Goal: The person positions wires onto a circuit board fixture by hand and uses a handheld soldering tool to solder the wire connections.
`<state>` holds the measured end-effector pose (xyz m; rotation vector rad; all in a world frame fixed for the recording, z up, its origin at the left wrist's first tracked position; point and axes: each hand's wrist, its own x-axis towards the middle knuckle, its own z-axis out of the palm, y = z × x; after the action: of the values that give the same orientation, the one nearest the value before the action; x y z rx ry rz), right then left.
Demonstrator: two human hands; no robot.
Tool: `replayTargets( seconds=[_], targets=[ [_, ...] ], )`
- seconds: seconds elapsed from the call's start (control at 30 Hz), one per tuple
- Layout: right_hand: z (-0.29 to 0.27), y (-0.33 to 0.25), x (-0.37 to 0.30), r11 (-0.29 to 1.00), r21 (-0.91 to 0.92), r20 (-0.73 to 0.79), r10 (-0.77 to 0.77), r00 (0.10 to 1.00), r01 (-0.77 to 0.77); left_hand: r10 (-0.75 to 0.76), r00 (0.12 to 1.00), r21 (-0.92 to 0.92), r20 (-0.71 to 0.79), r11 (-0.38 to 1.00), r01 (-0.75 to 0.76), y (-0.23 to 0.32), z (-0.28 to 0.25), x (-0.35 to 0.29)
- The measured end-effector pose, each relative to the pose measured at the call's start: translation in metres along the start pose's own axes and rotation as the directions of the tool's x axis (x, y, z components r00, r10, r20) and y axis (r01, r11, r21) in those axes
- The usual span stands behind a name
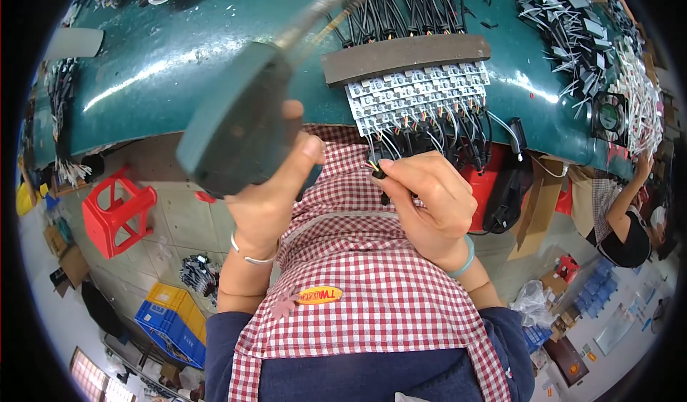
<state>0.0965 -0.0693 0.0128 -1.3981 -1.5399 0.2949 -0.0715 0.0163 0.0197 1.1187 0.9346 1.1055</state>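
Note:
My left hand (pixel 263 205) is wrapped round a dark green heat gun (pixel 236 119), blurred by motion. Its long metal nozzle (pixel 322 10) points up and to the right, toward the back of the bench. To its right, my right hand (pixel 433 198) pinches a black cable end (pixel 377 173) with thin coloured wires, just off the bench's front edge. Beyond that hand lie rows of small white circuit boards (pixel 418 94), with black and white cables (pixel 458 141) hanging from them over the edge. A dark bar (pixel 408 57) rests across the rear of the boards.
Black cables (pixel 401 12) fan out behind the bar on the green bench (pixel 164 65). Cut sleeves or connectors (pixel 572 37) are heaped at the right, near a small fan (pixel 610 119). A red stool (pixel 118 212) and blue and yellow crates (pixel 172 323) stand left. Another person (pixel 622 219) is at right.

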Motion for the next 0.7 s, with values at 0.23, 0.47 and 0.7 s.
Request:
replayTargets(
  seconds=[0.23,0.47,0.7],
  targets=[
    [0.005,-0.001,0.001,0.998,0.042,-0.018,0.044,0.999,-0.044,-0.026,0.952,0.132,0.305,0.991,-0.016,-0.011,-0.001,-0.008],
    [0.007,-0.003,0.0,0.986,0.106,0.014,0.125,0.992,-0.126,-0.143,0.966,0.177,0.217,0.979,0.106,-0.012,0.001,-0.01],
    [0.008,-0.004,-0.002,0.976,0.126,0.032,0.174,0.984,-0.176,-0.091,0.962,0.192,0.258,0.981,0.041,-0.016,-0.006,-0.015]
  ],
)
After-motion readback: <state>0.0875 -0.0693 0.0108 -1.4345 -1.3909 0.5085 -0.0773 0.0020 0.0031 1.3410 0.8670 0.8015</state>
